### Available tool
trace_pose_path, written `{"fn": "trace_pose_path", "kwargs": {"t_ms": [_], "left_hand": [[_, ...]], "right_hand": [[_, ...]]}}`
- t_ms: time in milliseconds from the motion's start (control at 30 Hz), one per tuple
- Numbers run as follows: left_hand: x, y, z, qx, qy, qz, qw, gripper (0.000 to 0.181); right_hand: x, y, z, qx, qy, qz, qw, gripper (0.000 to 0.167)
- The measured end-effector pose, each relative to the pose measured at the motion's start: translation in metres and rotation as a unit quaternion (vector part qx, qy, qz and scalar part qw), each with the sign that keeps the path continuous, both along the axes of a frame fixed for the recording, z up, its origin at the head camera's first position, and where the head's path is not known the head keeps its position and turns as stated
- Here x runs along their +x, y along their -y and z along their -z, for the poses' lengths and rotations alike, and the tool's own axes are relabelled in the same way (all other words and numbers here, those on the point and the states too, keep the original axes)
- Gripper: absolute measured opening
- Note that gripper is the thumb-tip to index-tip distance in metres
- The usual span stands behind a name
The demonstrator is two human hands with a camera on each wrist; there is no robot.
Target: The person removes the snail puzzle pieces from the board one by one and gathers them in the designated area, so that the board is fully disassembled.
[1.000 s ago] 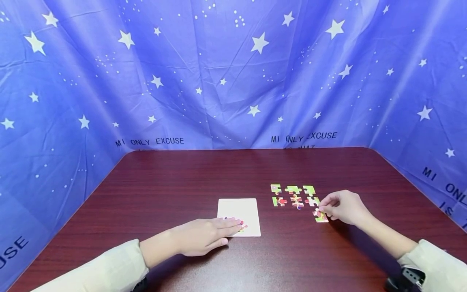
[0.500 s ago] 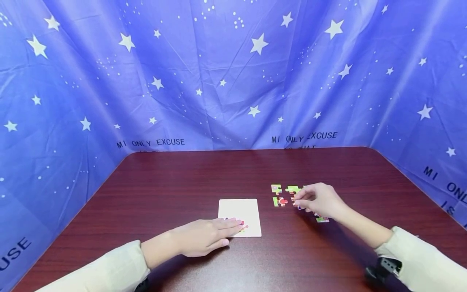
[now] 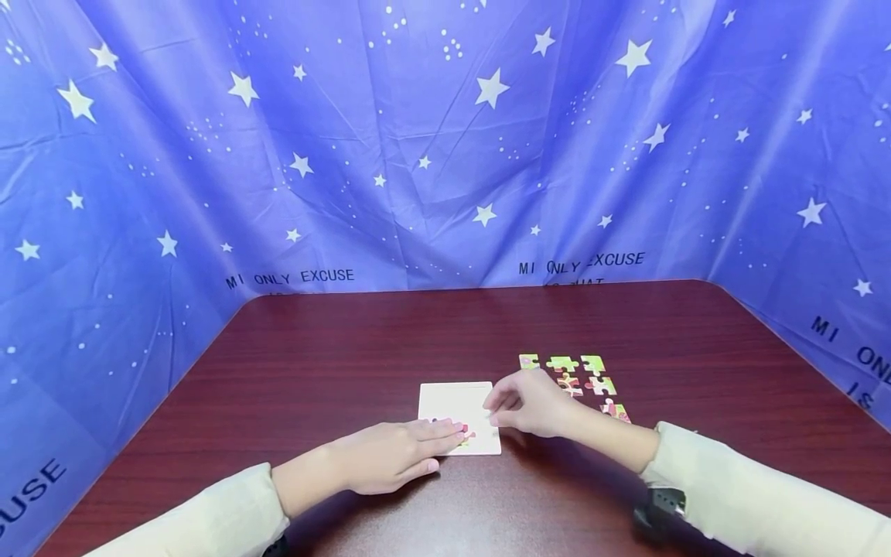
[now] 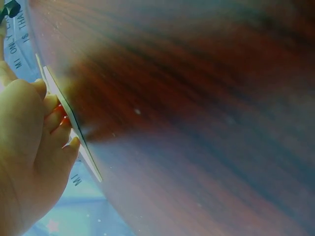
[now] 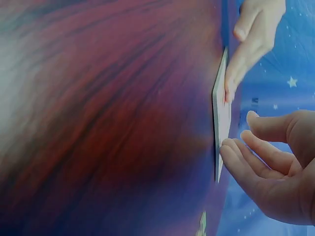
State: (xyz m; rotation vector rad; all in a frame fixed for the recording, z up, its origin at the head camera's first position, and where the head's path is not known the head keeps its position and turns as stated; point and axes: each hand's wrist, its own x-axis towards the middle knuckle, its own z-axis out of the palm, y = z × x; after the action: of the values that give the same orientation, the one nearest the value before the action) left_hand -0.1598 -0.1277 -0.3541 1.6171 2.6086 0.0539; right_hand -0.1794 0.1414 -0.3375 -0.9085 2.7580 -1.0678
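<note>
A white square puzzle board [image 3: 455, 398] lies on the table, with a few colored puzzle pieces [image 3: 468, 439] in its lower part, partly covered. My left hand [image 3: 386, 456] rests flat on the board, its fingers straight across those pieces. At the board's right edge is my right hand [image 3: 532, 404], thumb and fingers bent but apart. In the right wrist view a gap shows between that thumb [image 5: 268, 128] and the fingers, and I see nothing held. Loose puzzle pieces lie right of the board, including a green piece [image 3: 562, 363] and a pink-and-green piece [image 3: 616, 411]; my right hand hides some of this area.
The dark red wooden table [image 3: 334, 348] reaches back to a blue star-patterned curtain [image 3: 431, 139], which hangs on the far side and both flanks. A black device [image 3: 657, 510] is strapped at the right wrist, below the pale sleeve.
My right hand has moved left from the pink-and-green piece, over the loose pieces, to the board's right edge. That piece stays on the table. My left hand keeps its place on the board.
</note>
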Motion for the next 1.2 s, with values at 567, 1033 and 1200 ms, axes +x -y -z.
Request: {"fn": "trace_pose_path", "kwargs": {"t_ms": [567,1033,1200], "left_hand": [[-0.002,-0.001,0.000,0.000,-0.004,0.007,1.0000,0.048],[-0.007,0.006,-0.004,-0.010,-0.042,0.025,0.9987,0.045],[-0.006,0.015,-0.003,-0.008,-0.046,0.011,0.9988,0.046]], "right_hand": [[0.000,0.030,0.012,0.009,-0.005,-0.018,0.9998,0.017],[0.000,0.034,0.015,-0.013,0.014,0.004,0.9998,0.014],[0.000,0.033,0.013,-0.009,0.007,0.011,0.9999,0.014]]}}
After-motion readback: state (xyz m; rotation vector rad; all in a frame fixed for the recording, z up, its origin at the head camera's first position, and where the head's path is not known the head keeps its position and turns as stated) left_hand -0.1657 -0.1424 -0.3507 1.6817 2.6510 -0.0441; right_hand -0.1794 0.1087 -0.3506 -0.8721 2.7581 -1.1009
